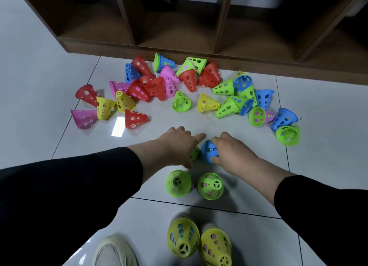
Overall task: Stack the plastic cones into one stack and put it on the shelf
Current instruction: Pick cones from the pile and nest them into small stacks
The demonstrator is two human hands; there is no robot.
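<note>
Head camera, looking down at a pale tiled floor (229, 126) where plastic cones are being gathered. At centre, the right hand (233, 150) curls its fingers and thumb around a blue cone (208, 151), gripping it just above the floor. Just beside it, the left hand (177, 144) covers a green cone (194, 153), only a sliver of which shows under the palm; the forefinger points forward and the thumb reaches down, but whether the fingers actually hold this cone cannot be told. The two cones sit close together, nearly touching. Both arms wear black sleeves (69, 186). Nearer the viewer stand two upright green cones (178, 183), side by side, narrow ends up. Nearer still, at the bottom edge, are two stacks topped by yellow cones (183, 237), with other colours showing through their holes. A light-coloured shoe (114, 251) is at the bottom left. Beyond the hands, a loose scatter of cones (159, 86) in red, pink, yellow, green and blue lies across the floor, most tipped on their sides, some nested in pairs. Behind the scatter stands a dark brown wooden shelf unit (179, 52) with open compartments at floor level, well apart from the hands.
</note>
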